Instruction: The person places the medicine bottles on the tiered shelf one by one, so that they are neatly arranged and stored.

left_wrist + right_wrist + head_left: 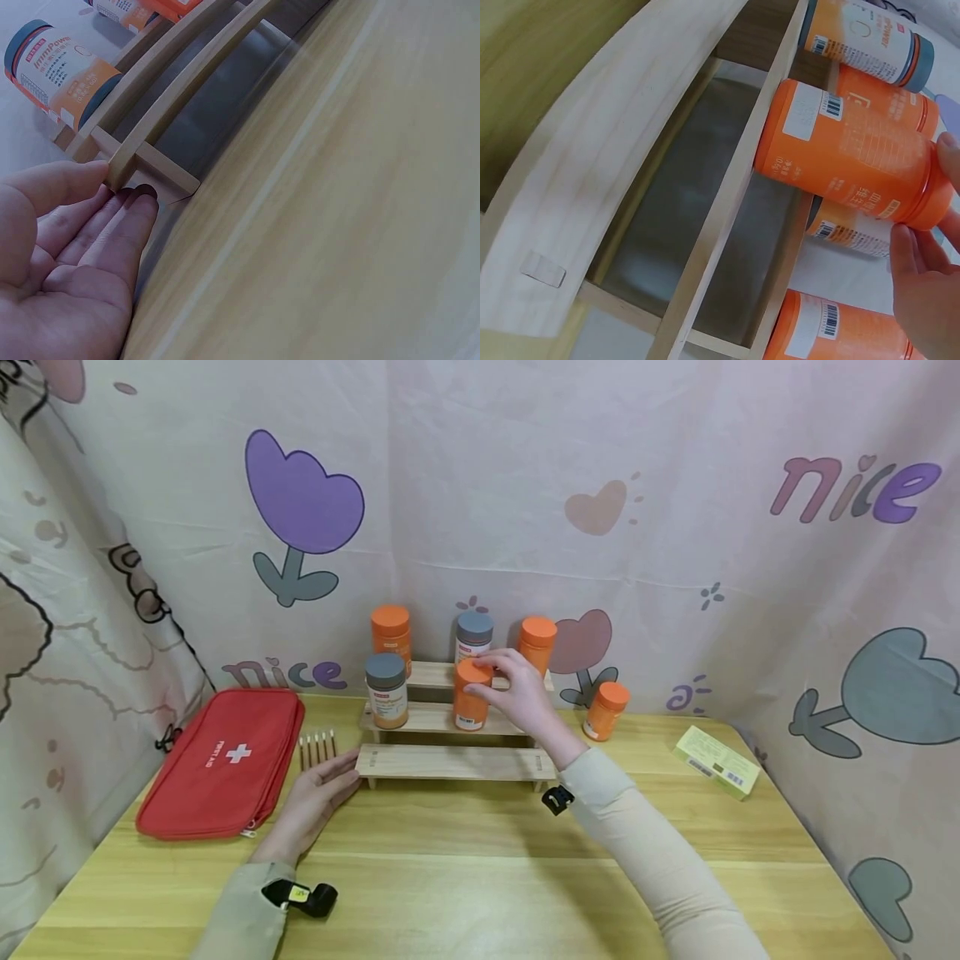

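Observation:
My right hand [517,689] pinches the orange cap of an orange supplement bottle [470,703] between thumb and fingers. The bottle is upright at the middle step of a three-tier wooden rack [450,762], its base right at the board in the right wrist view. My left hand [318,797] holds the left end of the rack's lowest board, thumb and fingertips around its corner in the left wrist view. On the middle step's left stands a grey-capped bottle [387,693]. Behind, the top step bears an orange bottle [392,631], another grey-capped bottle [474,631] and an orange one [537,642].
A small orange bottle [606,712] stands on the table right of the rack. Farther right lies a pale green box [717,762]. A red first aid pouch [221,768] lies at left, beside several thin light sticks [318,746]. A patterned curtain [480,485] hangs behind the table.

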Demonstrator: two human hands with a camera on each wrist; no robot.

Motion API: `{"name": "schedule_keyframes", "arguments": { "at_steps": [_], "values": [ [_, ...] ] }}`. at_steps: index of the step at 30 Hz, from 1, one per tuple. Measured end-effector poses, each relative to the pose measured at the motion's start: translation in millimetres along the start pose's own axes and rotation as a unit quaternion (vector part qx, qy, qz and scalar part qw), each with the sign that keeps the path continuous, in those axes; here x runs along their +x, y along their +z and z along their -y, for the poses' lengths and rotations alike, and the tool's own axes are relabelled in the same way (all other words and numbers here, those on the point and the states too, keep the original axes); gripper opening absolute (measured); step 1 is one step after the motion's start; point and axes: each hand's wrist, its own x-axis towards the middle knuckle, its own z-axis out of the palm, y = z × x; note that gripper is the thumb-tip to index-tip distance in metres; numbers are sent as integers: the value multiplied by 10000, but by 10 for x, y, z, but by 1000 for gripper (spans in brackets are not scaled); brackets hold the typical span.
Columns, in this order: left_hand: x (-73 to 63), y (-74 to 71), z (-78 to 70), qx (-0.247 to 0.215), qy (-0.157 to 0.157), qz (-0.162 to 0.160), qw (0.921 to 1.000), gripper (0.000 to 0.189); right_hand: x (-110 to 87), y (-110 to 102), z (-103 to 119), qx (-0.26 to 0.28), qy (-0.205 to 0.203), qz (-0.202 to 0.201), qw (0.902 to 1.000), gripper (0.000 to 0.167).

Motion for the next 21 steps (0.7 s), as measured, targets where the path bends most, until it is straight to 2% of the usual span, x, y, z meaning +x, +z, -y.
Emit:
{"name": "schedule_keyframes", "arguments": {
  "at_steps": [7, 13, 17, 21],
  "values": [
    [1, 1, 2, -23, -24, -28, 10000, 57, -58, -69, -42, 203, -9, 8, 9998, 39],
    [4, -1, 4, -36, -20, -19, 10000, 56, -212, -334, -203, 212, 52, -30, 9998, 34],
    [13, -16, 9, -25, 22, -11, 10000, 57, -329, -582, -334, -90, 109, 51, 9999, 31],
    [15, -36, 19, -30, 37, -6, 10000, 58, -429, -851, -481, -746, 139, 172, 9970, 30]
  ]
}}
